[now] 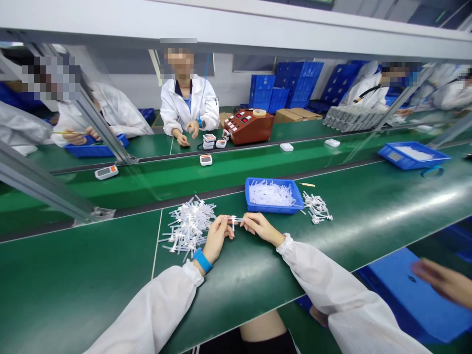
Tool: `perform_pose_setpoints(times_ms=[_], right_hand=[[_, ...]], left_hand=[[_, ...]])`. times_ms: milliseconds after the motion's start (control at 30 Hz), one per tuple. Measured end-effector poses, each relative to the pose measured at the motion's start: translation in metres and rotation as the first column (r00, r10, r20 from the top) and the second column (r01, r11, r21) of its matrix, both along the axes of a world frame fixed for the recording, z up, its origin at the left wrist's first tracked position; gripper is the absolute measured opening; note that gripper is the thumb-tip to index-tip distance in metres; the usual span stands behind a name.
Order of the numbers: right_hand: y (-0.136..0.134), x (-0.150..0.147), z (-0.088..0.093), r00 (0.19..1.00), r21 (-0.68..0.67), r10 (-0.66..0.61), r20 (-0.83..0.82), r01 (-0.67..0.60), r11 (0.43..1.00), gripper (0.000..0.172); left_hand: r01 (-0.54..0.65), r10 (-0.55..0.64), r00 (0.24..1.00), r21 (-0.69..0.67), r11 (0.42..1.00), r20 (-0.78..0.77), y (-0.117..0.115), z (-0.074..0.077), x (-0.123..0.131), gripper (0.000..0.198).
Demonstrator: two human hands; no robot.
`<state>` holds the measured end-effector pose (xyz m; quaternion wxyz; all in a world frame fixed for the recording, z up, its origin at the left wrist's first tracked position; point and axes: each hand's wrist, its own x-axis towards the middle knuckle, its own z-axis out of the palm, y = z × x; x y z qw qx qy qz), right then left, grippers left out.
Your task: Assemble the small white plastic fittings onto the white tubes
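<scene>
My left hand (217, 237) and my right hand (260, 227) meet over the green table, both pinching a small white plastic part (235, 220) between their fingertips. A blue band sits on my left wrist. A heap of white plastic parts (190, 225) lies just left of my left hand. A blue tray (273, 196) with more white parts stands beyond my right hand, and a smaller pile of white parts (316, 207) lies to its right.
A green conveyor belt (221, 172) runs across beyond the table, carrying small white devices (206, 159). Workers in white coats sit opposite beside a brown box (250, 127). Another blue tray (412, 155) stands at far right. Someone else's hand (444, 281) shows over a blue bin at lower right.
</scene>
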<state>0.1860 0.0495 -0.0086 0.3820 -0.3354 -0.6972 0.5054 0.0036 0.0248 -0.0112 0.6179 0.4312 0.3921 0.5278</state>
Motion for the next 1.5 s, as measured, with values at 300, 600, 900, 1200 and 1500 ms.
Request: perform_pose_setpoints(times_ms=[300,600,900,1200,1500], right_hand=[[0.001,-0.002,-0.002,0.998,0.021,-0.047,0.040,0.046,0.999,0.038],[-0.011,-0.018,-0.008,0.923,0.225,-0.376,-0.084,0.385,0.895,0.030],[0.005,-0.072,-0.008,0.955,0.424,-0.290,-0.062,0.288,0.859,0.027],[0.050,-0.135,-0.008,0.929,0.590,-0.367,-0.047,0.322,0.740,0.028],[0.043,-0.128,0.001,0.909,0.548,-0.378,-0.177,0.410,0.729,0.023]], left_hand=[[-0.005,0.005,0.998,-0.005,1.000,0.055,0.001,-0.003,-0.001,0.041],[0.122,-0.118,0.991,0.072,0.990,-0.061,-0.005,0.004,-0.001,0.046],[0.804,0.093,0.505,0.507,0.312,-0.858,-0.040,-0.008,0.017,0.027],[0.799,0.064,0.465,0.450,0.398,-0.883,-0.041,-0.005,0.014,0.026],[0.784,0.017,0.491,0.450,0.427,-0.871,-0.039,-0.003,0.011,0.029]])
